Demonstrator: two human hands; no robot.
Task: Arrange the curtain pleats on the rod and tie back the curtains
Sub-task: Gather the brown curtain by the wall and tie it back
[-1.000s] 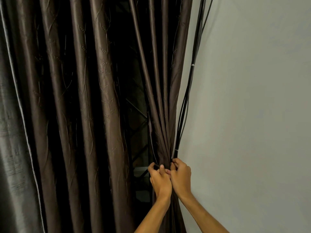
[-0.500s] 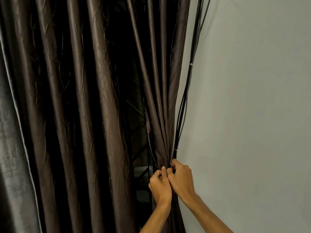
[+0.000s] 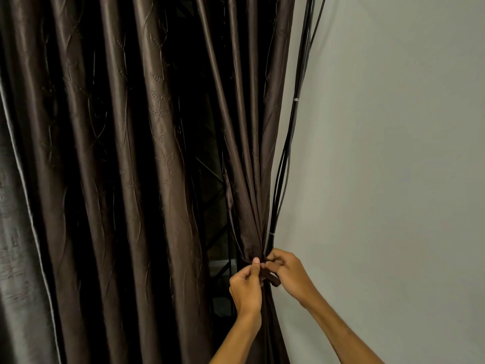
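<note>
Right half of frame: plain grey-white wall (image 3: pixel 393 127), matte, evenly and dimly lit, no hard shadows. Bundle of black cables (image 3: pixel 291 143) runs down the wall's left edge, cinched by white ties, upper (image 3: pixel 296 100) and lower (image 3: pixel 271 234). Centre: dark opening with diagonal bars (image 3: pixel 210 174) behind it. Pale ledge (image 3: pixel 219 262) lower centre, detail unclear.

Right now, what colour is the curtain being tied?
The curtain is shiny dark brown with faint leafy vines, clearest in the head view.
</note>
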